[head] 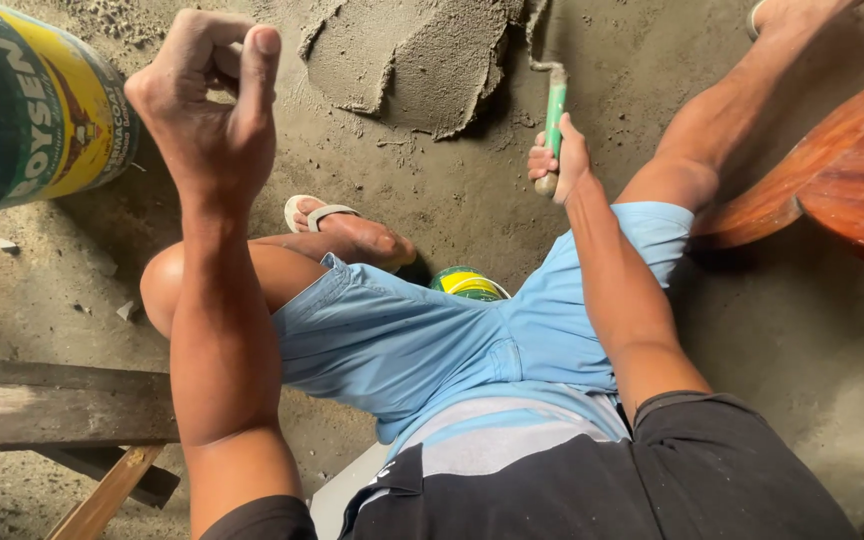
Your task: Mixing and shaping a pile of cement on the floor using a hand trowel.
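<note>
left hand (210, 100): raised, paint can (32, 110) just to its left, plank (52, 405) well behind | right hand (558, 160): on trowel handle (553, 115), mortar heap (412, 60) on floor (782, 330) ahead-left, wooden stool (832, 175) to its right | small can (467, 284): behind, between the hands

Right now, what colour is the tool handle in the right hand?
Green, in the head view: handle, right hand.
</note>
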